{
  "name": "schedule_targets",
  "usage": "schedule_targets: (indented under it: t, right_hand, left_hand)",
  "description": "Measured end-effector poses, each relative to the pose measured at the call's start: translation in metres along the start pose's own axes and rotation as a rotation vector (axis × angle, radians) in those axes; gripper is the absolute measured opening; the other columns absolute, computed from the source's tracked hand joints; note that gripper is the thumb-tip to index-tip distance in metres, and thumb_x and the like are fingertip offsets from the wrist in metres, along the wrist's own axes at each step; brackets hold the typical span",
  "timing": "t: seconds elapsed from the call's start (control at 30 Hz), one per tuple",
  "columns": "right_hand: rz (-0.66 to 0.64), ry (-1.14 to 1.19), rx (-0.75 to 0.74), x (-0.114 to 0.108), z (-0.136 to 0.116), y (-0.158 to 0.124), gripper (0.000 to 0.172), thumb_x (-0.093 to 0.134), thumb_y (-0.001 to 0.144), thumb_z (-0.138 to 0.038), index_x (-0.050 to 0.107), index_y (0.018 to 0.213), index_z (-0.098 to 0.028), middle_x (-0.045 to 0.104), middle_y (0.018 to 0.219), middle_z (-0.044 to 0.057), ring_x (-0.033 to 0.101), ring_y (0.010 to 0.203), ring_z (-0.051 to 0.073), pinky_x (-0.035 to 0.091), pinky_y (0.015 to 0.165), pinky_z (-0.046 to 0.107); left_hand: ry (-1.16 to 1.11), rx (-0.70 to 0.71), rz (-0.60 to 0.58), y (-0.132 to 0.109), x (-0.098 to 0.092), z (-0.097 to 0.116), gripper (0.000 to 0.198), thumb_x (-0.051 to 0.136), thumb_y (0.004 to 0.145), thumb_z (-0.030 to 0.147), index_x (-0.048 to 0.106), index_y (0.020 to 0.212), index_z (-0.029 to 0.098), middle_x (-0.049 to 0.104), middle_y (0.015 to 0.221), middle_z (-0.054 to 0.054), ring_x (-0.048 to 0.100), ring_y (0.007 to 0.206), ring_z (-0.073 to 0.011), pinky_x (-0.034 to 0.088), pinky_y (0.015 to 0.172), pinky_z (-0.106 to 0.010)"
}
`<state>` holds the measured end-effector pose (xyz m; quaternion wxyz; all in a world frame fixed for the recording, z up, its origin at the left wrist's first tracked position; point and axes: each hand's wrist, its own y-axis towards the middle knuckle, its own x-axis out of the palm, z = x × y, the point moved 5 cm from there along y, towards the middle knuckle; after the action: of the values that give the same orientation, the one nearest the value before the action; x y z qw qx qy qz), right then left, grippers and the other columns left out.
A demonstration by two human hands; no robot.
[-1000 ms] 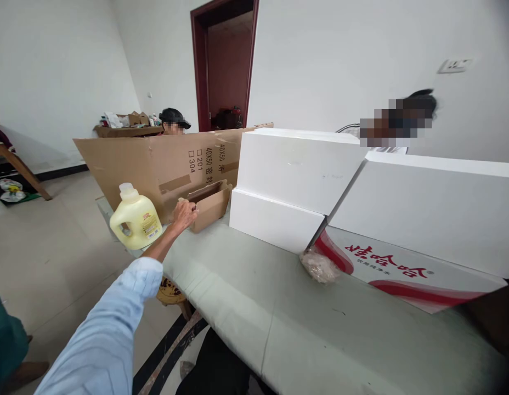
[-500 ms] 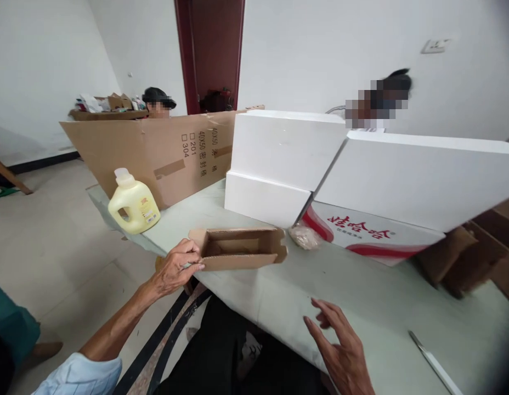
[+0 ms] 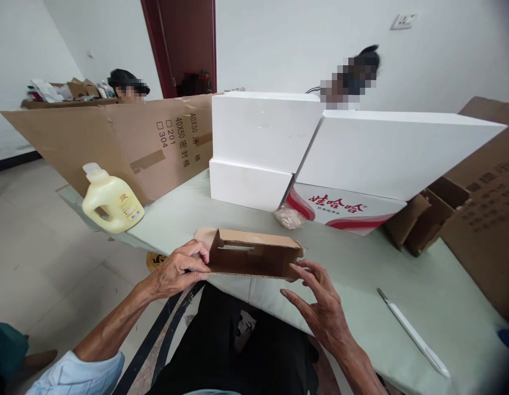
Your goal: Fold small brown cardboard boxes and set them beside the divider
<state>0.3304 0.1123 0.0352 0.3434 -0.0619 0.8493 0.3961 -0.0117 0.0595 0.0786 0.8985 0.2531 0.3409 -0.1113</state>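
A small brown cardboard box (image 3: 260, 238), open at the top, is tilted at the near edge of the table. A slot in its far inner wall shows the pale cloth behind. My left hand (image 3: 178, 269) grips its left end, thumb outside and fingers over the rim. At the box's right end is my right hand (image 3: 320, 299), thumb and fingers spread apart, fingertips at the corner; whether they press on it I cannot tell. To the right a white-handled knife (image 3: 414, 333) with a narrow metal blade lies on the table.
The table (image 3: 345, 269) has a pale green cover. A yellow detergent bottle (image 3: 112, 203) stands left, before a large cardboard panel (image 3: 126, 142). White boxes (image 3: 258, 129) rise at the back beside a crumpled clear plastic bundle (image 3: 289, 217). Brown cartons (image 3: 435, 214) stand right. Two people sit beyond.
My right hand has come up to the right end of the cardboard box. The box has tipped, showing more of its inside. My view has swung to the right.
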Motion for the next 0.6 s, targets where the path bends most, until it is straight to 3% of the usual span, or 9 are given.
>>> schedule_targets:
  t: [0.23,0.4,0.53,0.6]
  right_hand:
    - [-0.035,-0.087,-0.105,-0.005,-0.001,0.007,0.009,0.068,0.105,-0.031,0.074,0.108,-0.025,0.061,0.122,0.012,0.069,0.097,0.023,0.062,0.076,0.036]
    - [-0.033,-0.045,-0.075,-0.011,-0.009,0.011,0.012,0.065,0.105,-0.025,0.076,0.100,-0.025,0.061,0.117,0.010,0.067,0.092,0.021,0.061,0.076,0.035]
    - [-0.048,0.038,0.014,-0.015,-0.004,0.013,0.014,0.066,0.105,-0.032,0.078,0.112,-0.029,0.061,0.121,0.010,0.068,0.101,0.024,0.062,0.085,0.037]
    - [-0.099,0.044,0.074,-0.012,0.004,0.014,0.026,0.068,0.104,-0.040,0.077,0.127,-0.030,0.060,0.126,0.012,0.068,0.107,0.026,0.063,0.088,0.040]
  left_hand:
    - [0.023,0.031,-0.052,0.005,-0.002,0.014,0.021,0.065,0.103,0.017,0.082,0.092,0.019,0.069,0.111,-0.010,0.066,0.105,-0.0204,0.053,0.088,-0.030]
    - [0.010,-0.020,-0.071,0.002,-0.003,0.011,0.021,0.064,0.102,0.016,0.082,0.092,0.020,0.069,0.117,-0.009,0.066,0.110,-0.0215,0.054,0.094,-0.032]
    - [-0.028,-0.087,-0.070,0.003,-0.004,0.007,0.024,0.062,0.104,0.021,0.080,0.090,0.019,0.068,0.119,-0.010,0.068,0.103,-0.0201,0.055,0.085,-0.030]
    - [0.001,-0.065,-0.079,0.007,-0.004,0.005,0.024,0.060,0.105,0.021,0.079,0.090,0.019,0.068,0.119,-0.010,0.068,0.106,-0.0212,0.056,0.088,-0.032]
